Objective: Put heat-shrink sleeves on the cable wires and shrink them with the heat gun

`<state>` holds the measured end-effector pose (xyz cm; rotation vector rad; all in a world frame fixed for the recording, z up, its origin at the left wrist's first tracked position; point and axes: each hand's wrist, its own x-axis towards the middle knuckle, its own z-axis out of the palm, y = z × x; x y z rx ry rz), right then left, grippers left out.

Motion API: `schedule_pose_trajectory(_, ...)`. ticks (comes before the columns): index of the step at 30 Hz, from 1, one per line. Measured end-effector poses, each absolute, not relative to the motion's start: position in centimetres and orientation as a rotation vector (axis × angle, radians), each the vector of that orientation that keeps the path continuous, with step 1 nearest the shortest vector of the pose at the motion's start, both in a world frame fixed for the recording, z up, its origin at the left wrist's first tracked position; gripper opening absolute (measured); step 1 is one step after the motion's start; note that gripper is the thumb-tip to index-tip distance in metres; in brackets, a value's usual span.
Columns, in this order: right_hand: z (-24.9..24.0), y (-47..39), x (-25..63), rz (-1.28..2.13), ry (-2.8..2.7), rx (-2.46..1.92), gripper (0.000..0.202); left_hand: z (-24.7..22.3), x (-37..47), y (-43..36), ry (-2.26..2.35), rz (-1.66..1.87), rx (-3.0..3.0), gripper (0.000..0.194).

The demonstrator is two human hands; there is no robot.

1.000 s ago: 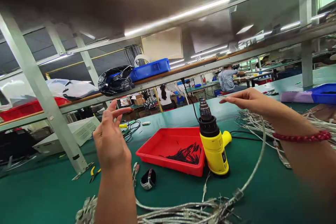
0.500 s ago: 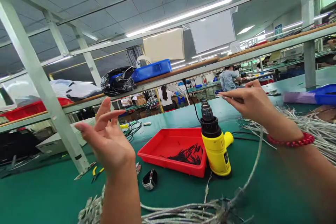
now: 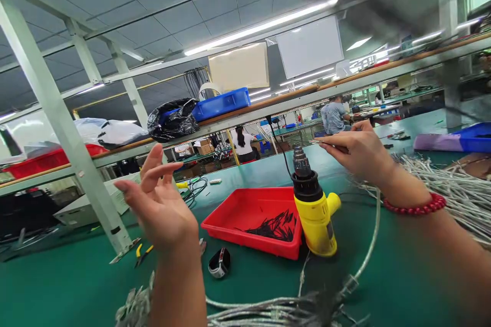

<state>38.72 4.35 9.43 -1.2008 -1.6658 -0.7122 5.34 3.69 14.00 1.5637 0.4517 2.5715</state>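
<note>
My left hand (image 3: 163, 209) is raised, palm up, its fingers apart and nothing in it. My right hand (image 3: 358, 153) pinches the thin end of a grey cable (image 3: 373, 245) close to the metal nozzle of a yellow heat gun (image 3: 315, 219), which stands upright. The cable hangs behind the right wrist and curves down to a bundle of grey cables (image 3: 264, 311) at the bottom. Left of the heat gun is a red tray (image 3: 245, 237) with many short black pieces in it.
A watch (image 3: 220, 263) and yellow-handled pliers (image 3: 142, 254) lie on the green table (image 3: 76, 286). More grey cables (image 3: 441, 189) are piled at right, near a blue bin (image 3: 477, 138). A shelf post (image 3: 84, 163) rises at left. Two people sit farther back.
My right hand has moved slightly left, bringing the cable end nearer the nozzle. A dark blur has appeared at the upper right. My left hand has barely moved.
</note>
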Motion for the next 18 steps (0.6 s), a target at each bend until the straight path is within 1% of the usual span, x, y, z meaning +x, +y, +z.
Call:
schedule_pose_trajectory(4, 9.4, 4.1, 38.3, -0.799, -1.658, -1.246, 0.031, 13.9, 5.2, 3.8, 0.422, 2.53, 1.584, 0.054)
schedule_pose_trajectory(9, 9.4, 4.3, 37.8, -0.802, -1.635, -1.215, 0.03, 14.0, 5.5, 3.9, 0.358, 2.591, 1.518, 0.055)
schedule_pose_trajectory(15, 9.2, 4.6, 37.5, -0.825, -1.627, -1.242, 0.031, 14.0, 4.8, 3.9, 0.441, 2.549, 1.547, 0.05)
schedule_pose_trajectory(18, 9.2, 4.5, 37.5, -0.825, -1.634, -1.241, 0.032, 14.0, 4.6, 3.9, 0.427, 2.571, 1.528, 0.053)
